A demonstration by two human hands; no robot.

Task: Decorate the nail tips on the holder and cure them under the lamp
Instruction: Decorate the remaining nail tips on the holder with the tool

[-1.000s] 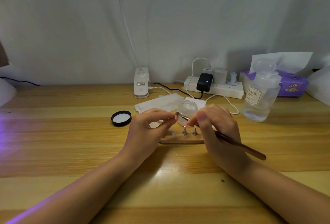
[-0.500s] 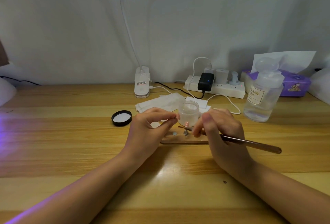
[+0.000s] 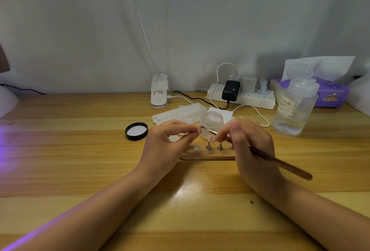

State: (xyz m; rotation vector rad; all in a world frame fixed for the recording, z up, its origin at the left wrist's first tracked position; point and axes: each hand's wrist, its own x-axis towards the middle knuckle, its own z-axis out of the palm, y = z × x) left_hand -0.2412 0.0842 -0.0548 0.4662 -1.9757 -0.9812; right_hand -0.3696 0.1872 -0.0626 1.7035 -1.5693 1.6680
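Pinching a small pinkish nail tip (image 3: pixel 199 129) between thumb and forefinger, the left hand (image 3: pixel 167 146) sits just above the near-left end of the wooden holder (image 3: pixel 208 157). Head view only.

Right hand (image 3: pixel 251 150): fingers curled round a slim brown-handled tool (image 3: pixel 280 163), gripped like a pen. Its metal front end (image 3: pixel 208 130) points left and meets the pinched tip at the left fingertips. Handle trails out to the right of the right wrist.

Holder: lies on the table (image 3: pixel 80 170) directly below and between both hands. Visible on it are a bare round disc (image 3: pixel 195 148) near the left hand and metal stands (image 3: pixel 208 147) toward the right hand; one stand carries a pink tip (image 3: pixel 209 137). The right end of the holder is hidden by the right hand.

Just beyond the hands: an open clear jar (image 3: pixel 211 122), partly behind the tool. Left of the left hand: a black lid (image 3: pixel 136 131), lying inner side up. Beyond the right hand, further right: a clear pump bottle (image 3: pixel 295 108). Beyond the left hand, at the wall: a white clip lamp base (image 3: pixel 159 93). Purple glow on the table well left of the left forearm.
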